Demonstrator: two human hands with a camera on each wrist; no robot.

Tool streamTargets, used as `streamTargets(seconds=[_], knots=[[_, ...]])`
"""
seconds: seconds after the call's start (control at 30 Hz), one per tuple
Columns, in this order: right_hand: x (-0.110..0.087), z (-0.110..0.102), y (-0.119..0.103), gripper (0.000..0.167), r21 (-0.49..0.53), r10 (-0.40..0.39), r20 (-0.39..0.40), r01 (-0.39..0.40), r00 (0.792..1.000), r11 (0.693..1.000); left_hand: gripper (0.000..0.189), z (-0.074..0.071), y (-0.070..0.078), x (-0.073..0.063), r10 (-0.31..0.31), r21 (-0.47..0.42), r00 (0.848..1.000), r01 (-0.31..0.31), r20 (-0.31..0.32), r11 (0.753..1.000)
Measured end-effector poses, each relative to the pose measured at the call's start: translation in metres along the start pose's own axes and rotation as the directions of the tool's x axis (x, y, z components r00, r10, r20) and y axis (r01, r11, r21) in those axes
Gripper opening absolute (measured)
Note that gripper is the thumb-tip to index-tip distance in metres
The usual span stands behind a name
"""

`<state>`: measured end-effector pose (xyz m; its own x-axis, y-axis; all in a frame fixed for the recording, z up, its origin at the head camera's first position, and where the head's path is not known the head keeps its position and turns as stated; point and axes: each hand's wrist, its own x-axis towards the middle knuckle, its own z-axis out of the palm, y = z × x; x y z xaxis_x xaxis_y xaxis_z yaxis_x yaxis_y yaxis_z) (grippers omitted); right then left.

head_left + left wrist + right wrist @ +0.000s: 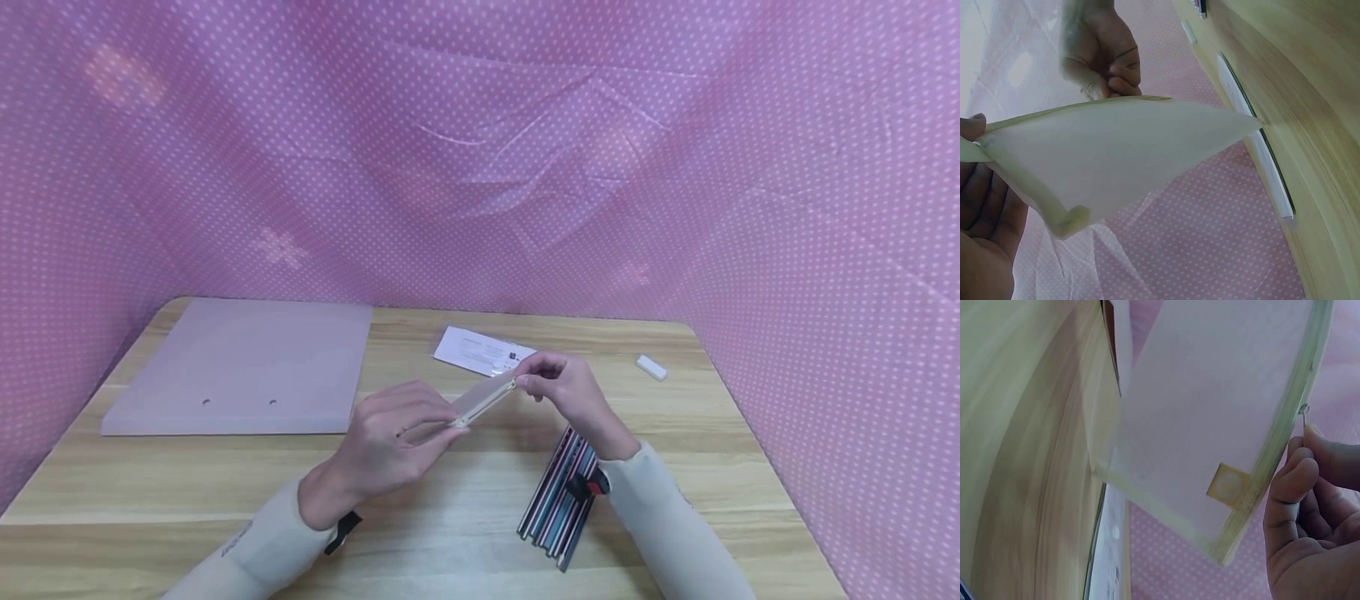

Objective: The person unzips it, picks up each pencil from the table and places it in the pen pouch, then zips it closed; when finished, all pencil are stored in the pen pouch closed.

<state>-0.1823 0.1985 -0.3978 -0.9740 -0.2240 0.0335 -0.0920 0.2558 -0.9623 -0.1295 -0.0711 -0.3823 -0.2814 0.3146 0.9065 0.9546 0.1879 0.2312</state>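
A translucent, pale zip pouch [478,400] is held up above the table between both hands. My left hand [393,433] pinches its near left end, thumb and fingers at the corner of the zipper edge. At the far end of the zipper, my right hand [572,396] is seen. In the right wrist view it pinches the small zipper pull [1304,415] between thumb and finger. A square yellowish patch [1229,485] shows near the pouch's corner. The pouch looks flat in the left wrist view. Beneath the right wrist lies a bundle of dark striped pencils [555,500].
A large pale pink folder [247,358] with two small holes lies on the left of the wooden table [187,492]. Behind the pouch is a white printed packet [476,350]. A small white eraser [651,367] sits at the right. Pink dotted cloth [480,167] hangs around the table.
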Motion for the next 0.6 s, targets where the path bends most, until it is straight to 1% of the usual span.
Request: streamTargets(seconds=[0.13,0.2,0.37,0.5,0.6], knots=[[0.003,-0.003,0.003,0.018,-0.02,-0.008,-0.006,0.008,1.0,1.0,0.017,0.001,0.0,0.0,0.015,-0.003,1.0,-0.015,-0.011,1.0],[0.005,-0.004,0.005,0.017,-0.027,0.0,-0.016,0.0,1.0,1.0,0.018,0.0,0.0,0.0,0.016,-0.007,1.0,-0.016,-0.016,1.0],[0.011,-0.011,0.01,0.017,-0.003,0.059,-0.057,-0.06,0.997,0.998,0.019,-0.001,0.002,0.001,0.01,-0.022,1.0,-0.01,-0.026,1.0],[0.014,-0.017,0.013,0.016,0.018,0.089,-0.056,-0.088,0.994,0.996,0.015,-0.001,0.003,0.001,0.014,-0.024,1.0,-0.015,-0.025,1.0],[0.015,-0.021,0.014,0.014,0.008,0.103,-0.057,-0.102,0.993,0.995,0.017,-0.001,0.004,0.001,0.022,-0.036,0.999,-0.023,-0.031,0.999]])
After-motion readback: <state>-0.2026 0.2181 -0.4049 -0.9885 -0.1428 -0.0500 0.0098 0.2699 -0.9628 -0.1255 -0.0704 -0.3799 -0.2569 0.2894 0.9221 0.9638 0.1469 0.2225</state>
